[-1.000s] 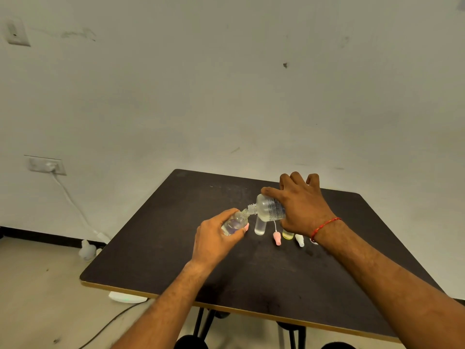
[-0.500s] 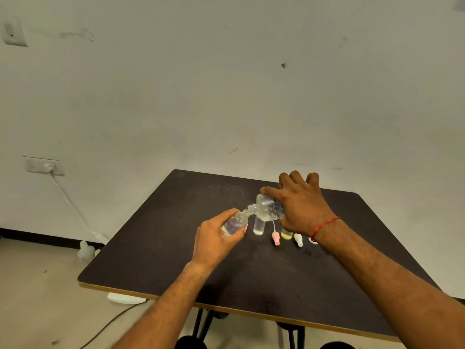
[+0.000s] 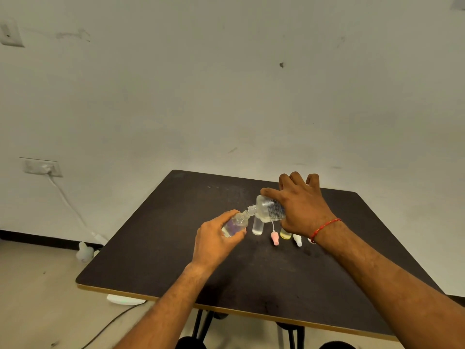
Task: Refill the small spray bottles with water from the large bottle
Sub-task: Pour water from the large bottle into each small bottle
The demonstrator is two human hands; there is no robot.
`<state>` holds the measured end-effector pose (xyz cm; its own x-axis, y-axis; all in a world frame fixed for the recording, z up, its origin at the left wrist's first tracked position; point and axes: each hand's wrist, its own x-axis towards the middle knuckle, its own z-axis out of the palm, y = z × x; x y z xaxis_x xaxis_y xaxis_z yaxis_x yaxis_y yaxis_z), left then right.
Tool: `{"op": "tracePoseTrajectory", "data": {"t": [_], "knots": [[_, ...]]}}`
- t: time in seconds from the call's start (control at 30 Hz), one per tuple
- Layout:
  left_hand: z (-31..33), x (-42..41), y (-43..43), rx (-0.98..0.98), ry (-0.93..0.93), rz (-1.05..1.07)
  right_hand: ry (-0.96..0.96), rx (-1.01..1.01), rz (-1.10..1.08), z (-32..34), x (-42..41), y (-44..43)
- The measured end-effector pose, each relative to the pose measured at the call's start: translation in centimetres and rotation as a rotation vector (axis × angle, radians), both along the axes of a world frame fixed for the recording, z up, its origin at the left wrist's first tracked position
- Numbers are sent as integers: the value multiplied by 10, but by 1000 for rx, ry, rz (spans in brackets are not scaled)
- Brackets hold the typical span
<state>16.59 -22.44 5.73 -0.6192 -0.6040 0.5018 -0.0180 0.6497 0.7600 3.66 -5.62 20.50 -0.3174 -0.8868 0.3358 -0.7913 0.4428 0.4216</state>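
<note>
Dark brown table (image 3: 156, 253); pink sprayer cap (image 3: 275, 240).

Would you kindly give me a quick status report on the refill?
Left hand grips small bottle. Right hand tips large bottle, mouths together. Clear bottle stands close beneath.

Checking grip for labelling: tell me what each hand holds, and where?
Left hand wraps the small bottle around its body; right hand grips the tilted large bottle by its rear body.

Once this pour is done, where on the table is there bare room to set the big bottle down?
Free: the table left of the left hand, out to its left edge, and the near strip between the forearms. Crowded: under the right hand, where the clear bottle, pink sprayer, yellow bottle and white sprayer cluster.
</note>
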Motion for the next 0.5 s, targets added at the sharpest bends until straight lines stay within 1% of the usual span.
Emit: {"op": "tracePoseTrajectory", "data": {"t": [0.3, 0.37, 0.5], "knots": [[-2, -2, -2, -4, -5, 0, -53, -37, -28, -13, -6, 4], [-2, -3, -4, 1, 1, -14, -103, -80, -50, -21, -7, 6], [1, -6, -8, 11, -13, -40, -264, -193, -85, -38, -5, 10]]}}
